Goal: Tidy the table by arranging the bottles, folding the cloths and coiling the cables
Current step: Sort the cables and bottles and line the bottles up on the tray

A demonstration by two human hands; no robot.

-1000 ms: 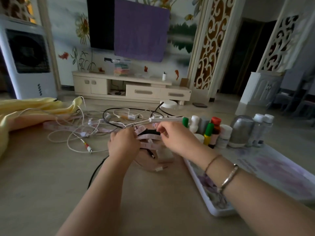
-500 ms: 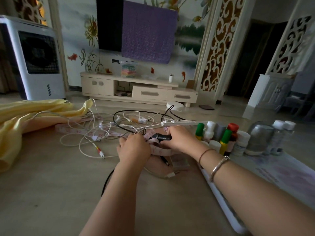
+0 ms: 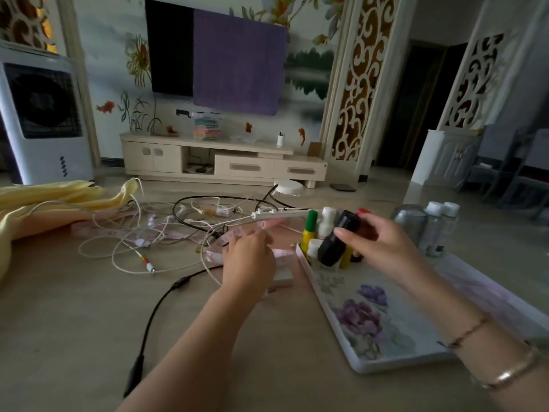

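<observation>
My right hand [image 3: 377, 236] grips a black bottle [image 3: 337, 240], fingers [image 3: 346, 232] curled over its side and hiding part of it; it hangs tilted above the far end of the flowered tray [image 3: 371, 331], whose near right corner my forearm covers. My left hand [image 3: 248, 260] rests curled on the pink tape [image 3: 234, 233] and cords just left of the tray; I cannot tell exactly what those fingers pinch, since the back of the hand hides them. A black cable [image 3: 154, 310] runs toward me from under that hand. Behind the black bottle stand a green-capped bottle [image 3: 309, 230], a white one [image 3: 326, 221] and a partly hidden red cap. Further right stand clear bottles [image 3: 436, 230]. Left of my left hand lies a tangle of white cables [image 3: 133, 236], and beyond it a yellow cloth [image 3: 44, 203], cut off at the edge.
</observation>
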